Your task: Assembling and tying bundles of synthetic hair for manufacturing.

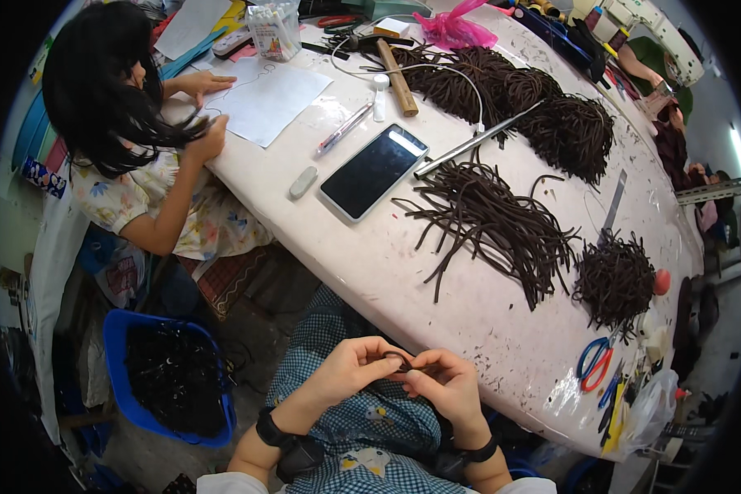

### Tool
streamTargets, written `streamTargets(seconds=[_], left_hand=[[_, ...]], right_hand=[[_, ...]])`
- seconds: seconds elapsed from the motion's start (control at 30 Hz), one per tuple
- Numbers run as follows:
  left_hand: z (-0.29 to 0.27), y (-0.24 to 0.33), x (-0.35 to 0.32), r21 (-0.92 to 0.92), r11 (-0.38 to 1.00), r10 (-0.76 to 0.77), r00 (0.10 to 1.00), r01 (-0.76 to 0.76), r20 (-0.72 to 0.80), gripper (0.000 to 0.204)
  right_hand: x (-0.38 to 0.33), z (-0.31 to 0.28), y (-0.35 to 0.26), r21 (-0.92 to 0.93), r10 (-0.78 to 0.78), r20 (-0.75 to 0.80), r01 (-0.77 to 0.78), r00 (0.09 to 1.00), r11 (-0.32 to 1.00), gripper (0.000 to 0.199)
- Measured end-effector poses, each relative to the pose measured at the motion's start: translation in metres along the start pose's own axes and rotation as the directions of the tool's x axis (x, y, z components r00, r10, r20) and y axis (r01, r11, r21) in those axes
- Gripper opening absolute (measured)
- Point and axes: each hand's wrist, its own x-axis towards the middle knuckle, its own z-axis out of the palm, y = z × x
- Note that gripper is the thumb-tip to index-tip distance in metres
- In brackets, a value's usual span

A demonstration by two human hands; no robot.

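Observation:
Above my lap, close to the table's near edge, both hands pinch a short dark brown cord (398, 357). My left hand (347, 369) grips it with thumb and forefinger. My right hand (449, 389) closes on its other side, the fingertips almost meeting the left ones. A bit of the cord curves up between them; the rest is hidden by the fingers. Beyond my hands, a loose pile of similar brown cords (502, 226) lies spread on the white table (469, 350). A denser bundle of short cords (616, 280) sits to its right.
More cord bundles (572, 132) lie at the back beside a metal tube (477, 142). A phone (375, 173), a pen (344, 129) and scissors (594, 362) rest on the table. At left, another person (152, 165) handles paper (276, 103). A blue bin (119, 370) stands below.

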Motion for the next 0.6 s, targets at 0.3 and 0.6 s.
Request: streamTargets(seconds=[0.3,0.6], left_hand=[[-0.007,-0.005,0.007,0.042,0.999,0.021,1.000,-0.021,-0.006,0.008],[0.006,-0.022,0.006,-0.058,0.985,0.165,0.983,-0.161,0.079,0.027]], right_hand=[[-0.004,-0.012,0.000,-0.041,-0.027,0.005,0.027,1.000,0.999,0.016],[-0.003,-0.006,0.003,0.096,0.079,-0.085,-0.071,0.993,0.993,0.011]])
